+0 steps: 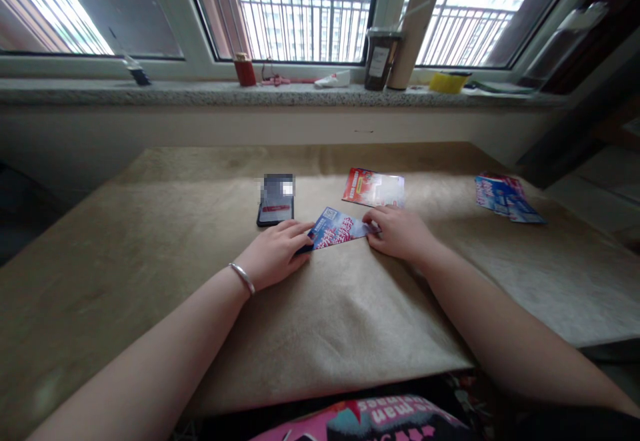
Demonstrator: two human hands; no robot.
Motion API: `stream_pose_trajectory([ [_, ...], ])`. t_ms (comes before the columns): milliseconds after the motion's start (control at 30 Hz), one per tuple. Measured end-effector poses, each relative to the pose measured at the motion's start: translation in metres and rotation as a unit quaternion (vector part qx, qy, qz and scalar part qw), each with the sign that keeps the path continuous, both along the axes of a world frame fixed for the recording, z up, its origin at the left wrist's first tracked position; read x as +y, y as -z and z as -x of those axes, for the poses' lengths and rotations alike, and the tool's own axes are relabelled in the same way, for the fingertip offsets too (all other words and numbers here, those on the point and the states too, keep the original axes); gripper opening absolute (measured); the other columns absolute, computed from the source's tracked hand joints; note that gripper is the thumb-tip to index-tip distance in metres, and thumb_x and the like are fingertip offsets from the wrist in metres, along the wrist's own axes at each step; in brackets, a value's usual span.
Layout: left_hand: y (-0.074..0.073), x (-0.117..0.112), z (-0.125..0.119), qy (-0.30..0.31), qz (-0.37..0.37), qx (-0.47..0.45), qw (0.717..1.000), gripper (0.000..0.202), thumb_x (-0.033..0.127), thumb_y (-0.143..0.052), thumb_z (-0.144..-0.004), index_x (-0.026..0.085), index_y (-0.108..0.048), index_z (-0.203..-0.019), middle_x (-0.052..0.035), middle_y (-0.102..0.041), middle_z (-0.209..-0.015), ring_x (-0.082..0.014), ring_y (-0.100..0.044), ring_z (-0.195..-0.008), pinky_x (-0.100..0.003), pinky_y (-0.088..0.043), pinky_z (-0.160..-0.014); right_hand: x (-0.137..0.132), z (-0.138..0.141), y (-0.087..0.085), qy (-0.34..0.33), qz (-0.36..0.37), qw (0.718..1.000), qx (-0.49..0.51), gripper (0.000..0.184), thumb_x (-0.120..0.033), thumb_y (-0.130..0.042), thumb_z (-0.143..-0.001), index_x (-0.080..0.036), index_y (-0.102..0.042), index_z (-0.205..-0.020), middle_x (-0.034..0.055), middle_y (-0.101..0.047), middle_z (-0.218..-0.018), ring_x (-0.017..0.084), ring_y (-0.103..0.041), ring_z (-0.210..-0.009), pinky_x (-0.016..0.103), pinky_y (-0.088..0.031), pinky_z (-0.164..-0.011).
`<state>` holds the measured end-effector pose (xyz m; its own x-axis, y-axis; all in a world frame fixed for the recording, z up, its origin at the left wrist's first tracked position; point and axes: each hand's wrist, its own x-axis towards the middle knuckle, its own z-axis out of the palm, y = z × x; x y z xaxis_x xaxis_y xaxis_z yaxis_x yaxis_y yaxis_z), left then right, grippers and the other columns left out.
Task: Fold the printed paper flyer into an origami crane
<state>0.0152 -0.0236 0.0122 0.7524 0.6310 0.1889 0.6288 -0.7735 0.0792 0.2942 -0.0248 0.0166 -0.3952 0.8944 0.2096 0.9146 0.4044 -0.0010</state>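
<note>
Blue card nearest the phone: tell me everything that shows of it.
The card looks like thin printed paper, mostly blue, with pink-red and white lettering and a pale square code near its far edge. It sits askew on the table, nearer than the red leaflet. The left grip touches its left end; the right grip pinches its right end; both hide parts. Whether it lies fully flat is unclear.
</note>
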Motion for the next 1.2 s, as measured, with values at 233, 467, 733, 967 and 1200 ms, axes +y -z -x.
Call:
stream_pose_trajectory([
  [233, 0.0, 0.001, -0.001, 0.049, 0.034, -0.031, 0.998, 0.018, 0.025, -0.051, -0.088, 0.02, -0.062, -0.102, -0.0057, -0.063, -0.109, -0.0228, -0.049, -0.117, -0.039, -0.045, -0.098, 0.004, 0.004, 0.008, 0.031, -0.035, 0.999, 0.007, 0.018, -0.029, -0.051, -0.085, -0.021, -0.063, -0.095, 0.0049, -0.067, -0.096, 0.022, -0.06, -0.091, 0.031, -0.043, -0.069],
  [467, -0.002, -0.002, -0.004, 0.08, 0.05, -0.039, 0.995, 0.021, 0.024, -0.05, -0.089, 0.02, -0.063, -0.104, -0.0068, -0.061, -0.105, -0.0186, -0.057, -0.098, -0.034, -0.049, -0.086, 0.002, 0.011, 0.01, 0.025, -0.023, 0.999, 0.026, 0.024, -0.038, -0.051, -0.087, -0.021, -0.066, -0.093, 0.006, -0.068, -0.096, 0.023, -0.062, -0.089, 0.034, -0.047, -0.075],
  [733, 0.003, -0.001, -0.003, 0.04, 0.024, -0.036, 0.998, 0.037, 0.026, -0.052, -0.088, 0.019, -0.053, -0.124, -0.0097, -0.05, -0.133, -0.0241, -0.048, -0.119, -0.043, -0.042, -0.101, 0.006, 0.013, 0.015, -0.055, 0.015, 0.995, 0.084, 0.027, -0.039, -0.052, -0.087, -0.02, -0.064, -0.103, 0.0055, -0.064, -0.117, 0.021, -0.06, -0.104, 0.035, -0.048, -0.089],
  [967, -0.001, 0.0, -0.002, 0.026, 0.027, -0.013, 0.999, 0.031, 0.027, -0.051, -0.088, 0.018, -0.058, -0.117, -0.0085, -0.058, -0.123, -0.0227, -0.051, -0.114, -0.04, -0.044, -0.099, 0.008, 0.008, 0.017, -0.087, 0.02, 0.991, 0.1, 0.031, -0.038, -0.054, -0.086, -0.02, -0.064, -0.109, 0.0069, -0.06, -0.124, 0.022, -0.052, -0.116, 0.037, -0.042, -0.1],
  [1200, -0.002, 0.0, -0.001, 0.07, 0.011, -0.031, 0.997, 0.027, 0.025, -0.049, -0.09, 0.022, -0.061, -0.114, -0.007, -0.064, -0.11, -0.0191, -0.057, -0.101, -0.036, -0.049, -0.088, 0.002, 0.016, 0.014, -0.068, 0.032, 0.994, 0.076, 0.044, -0.042, -0.055, -0.084, -0.017, -0.059, -0.12, 0.0114, -0.06, -0.117, 0.025, -0.052, -0.11, 0.039, -0.042, -0.096],
])
